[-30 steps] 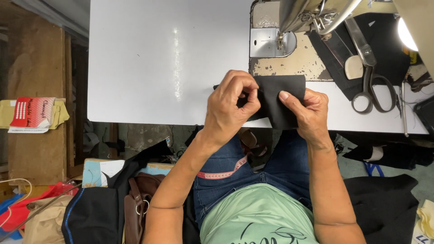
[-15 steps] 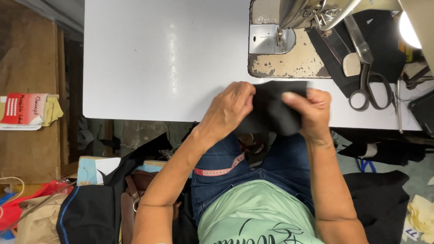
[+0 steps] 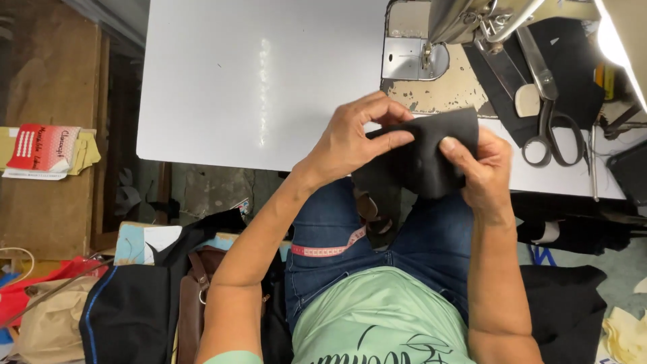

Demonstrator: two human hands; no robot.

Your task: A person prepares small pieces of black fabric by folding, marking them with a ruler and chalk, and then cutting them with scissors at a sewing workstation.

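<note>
At the far left, a red and white packet (image 3: 42,149) lies on yellow cloth on a wooden shelf, and below it a red bag (image 3: 27,290) sits on the floor beside a black bag with blue piping (image 3: 128,317) and a brown leather strap (image 3: 194,296). The white tabletop (image 3: 256,74) fills the upper middle, its near edge running just above the person's lap. A pink measuring tape (image 3: 330,248) lies across the blue jeans there. The left hand (image 3: 354,138) is raised just in front of the tabletop's edge, thumb and fingers pinched shut on the left side of a piece of black fabric (image 3: 431,152). The fabric hangs between the 2 hands, partly over the tabletop's edge and partly over the lap, with a darker strip drooping below it. The right hand (image 3: 482,168) grips the fabric's right side, thumb on top and fingers curled behind, so both hands are clamped on the same piece and close together. Behind them the sewing machine (image 3: 465,20) stands on its worn metal bed (image 3: 438,87). To the right, a pair of scissors (image 3: 549,114) lies on the tabletop, blades pointing away, next to a small cream tool (image 3: 527,100) and more black cloth (image 3: 573,61).
</note>
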